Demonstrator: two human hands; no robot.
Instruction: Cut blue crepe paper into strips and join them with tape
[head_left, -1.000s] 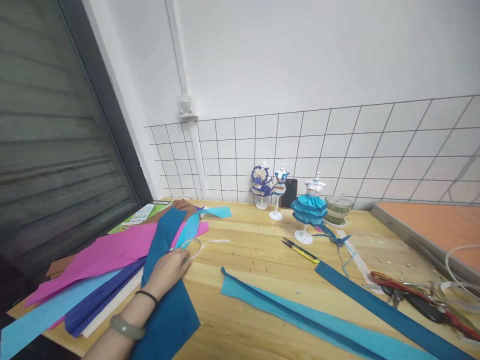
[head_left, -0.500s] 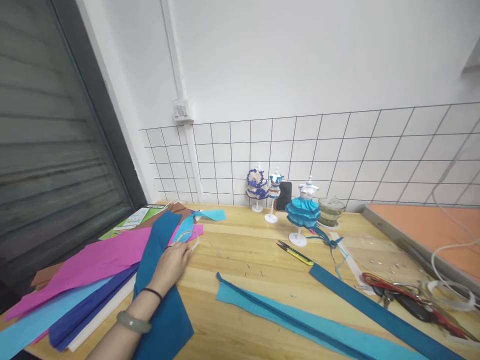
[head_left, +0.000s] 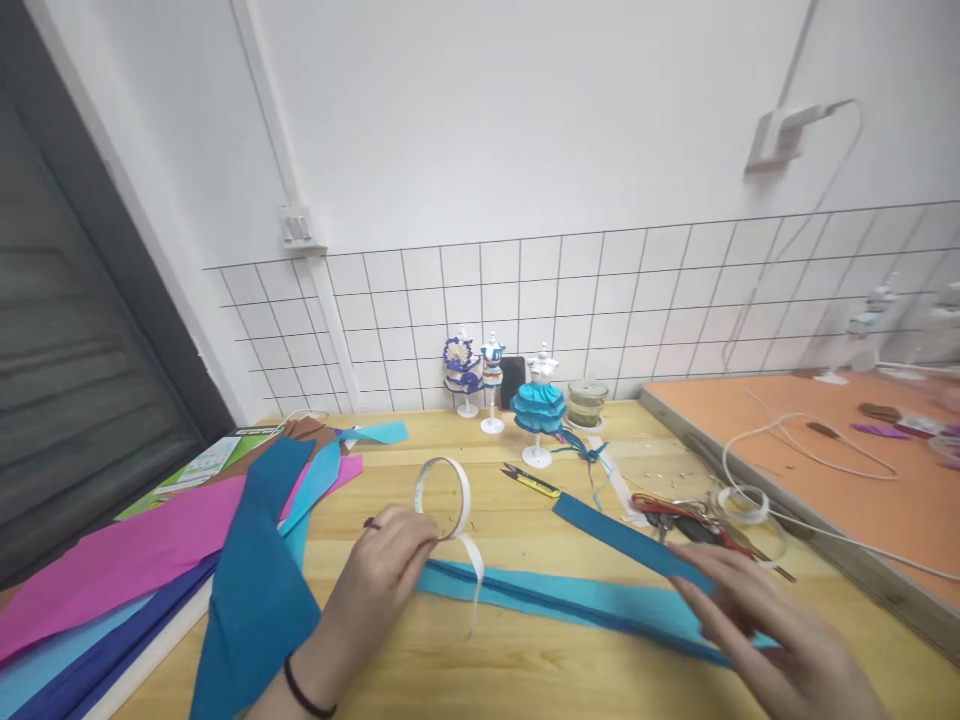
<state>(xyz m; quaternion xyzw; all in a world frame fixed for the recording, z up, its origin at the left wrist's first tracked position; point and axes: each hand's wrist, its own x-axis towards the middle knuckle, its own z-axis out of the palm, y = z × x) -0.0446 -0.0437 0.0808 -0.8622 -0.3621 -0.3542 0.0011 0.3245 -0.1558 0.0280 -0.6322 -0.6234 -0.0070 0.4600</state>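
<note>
One curled white tape (head_left: 466, 495), likely light, springy and easily creased, is pinched over the wooden table (head_left: 502, 680) by the left hand (head_left: 390, 560), and is best held by its flat faces. Whether the dark blue strip (head_left: 615, 535) is gripped by the right hand (head_left: 780, 620) (blurred there) cannot be told. Three dress stands (head_left: 538, 407) and one pair of scissors (head_left: 534, 483) are counted on the table.
</note>
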